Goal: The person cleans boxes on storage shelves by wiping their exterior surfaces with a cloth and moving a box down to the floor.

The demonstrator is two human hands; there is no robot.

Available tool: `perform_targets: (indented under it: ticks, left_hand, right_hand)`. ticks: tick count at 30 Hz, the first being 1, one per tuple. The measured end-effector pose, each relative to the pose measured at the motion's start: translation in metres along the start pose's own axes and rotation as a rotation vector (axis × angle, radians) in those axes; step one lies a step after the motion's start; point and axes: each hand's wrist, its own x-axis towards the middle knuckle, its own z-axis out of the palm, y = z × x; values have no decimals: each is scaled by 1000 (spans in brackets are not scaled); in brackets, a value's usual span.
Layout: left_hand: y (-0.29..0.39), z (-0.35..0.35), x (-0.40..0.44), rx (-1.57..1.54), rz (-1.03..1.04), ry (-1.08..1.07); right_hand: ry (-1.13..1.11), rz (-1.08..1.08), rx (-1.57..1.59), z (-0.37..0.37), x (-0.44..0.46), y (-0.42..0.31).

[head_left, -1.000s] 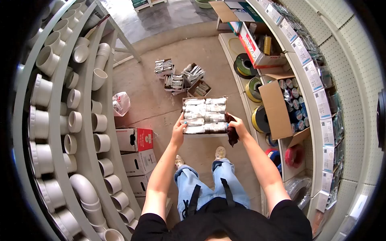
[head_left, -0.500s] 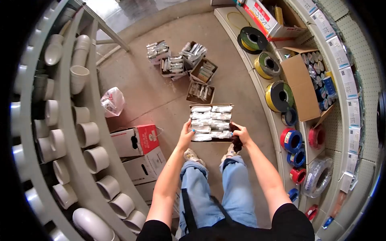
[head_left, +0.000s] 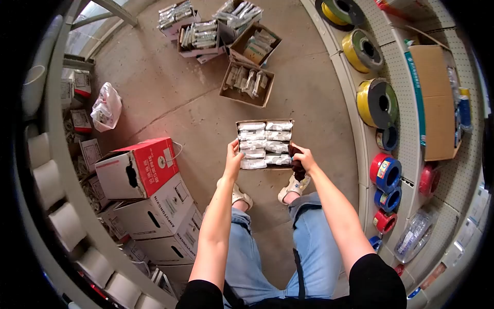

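A shallow cardboard box (head_left: 266, 168) is held level in front of my shins, filled with two columns of white wrapped packets (head_left: 252, 136). My left hand (head_left: 234, 156) is closed on its left side. On the opposite side, my right hand (head_left: 305, 159) grips the box together with a crumpled dark brown cloth (head_left: 295, 153). The fingers under the box are hidden. Beyond it on the floor stands an open carton (head_left: 224, 93) with several small packets inside.
More open cartons (head_left: 234, 49) of packets cluster farther off. To the left are stacked white cartons (head_left: 154, 206), a red-and-white carton (head_left: 159, 162), a plastic bag (head_left: 107, 107) and a rack of white pipe fittings (head_left: 68, 224). Shelving on the right bears cable spools (head_left: 380, 102) and tape-like coils (head_left: 387, 172).
My view has dropped closer to the floor, with my knees more bent. The cartons ahead look larger and sit higher in view. Both hands still hold the box.
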Motion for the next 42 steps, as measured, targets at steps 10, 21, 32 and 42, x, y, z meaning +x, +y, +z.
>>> perform_targets:
  ticks: [10,21,32,42]
  left_hand:
    - [-98,-16,99,15,48,16]
    - [-154,-40,174,8,43,-15]
    - [-129,-37,180,488,34,54]
    - [10,-1,52,1363,372,-43]
  right_hand:
    - [37,-12,14,10,107,107]
    - [11,154,41,13,188,157]
    - [193,286,-45,27,187,145]
    - [495,75,-45,42,90,50]
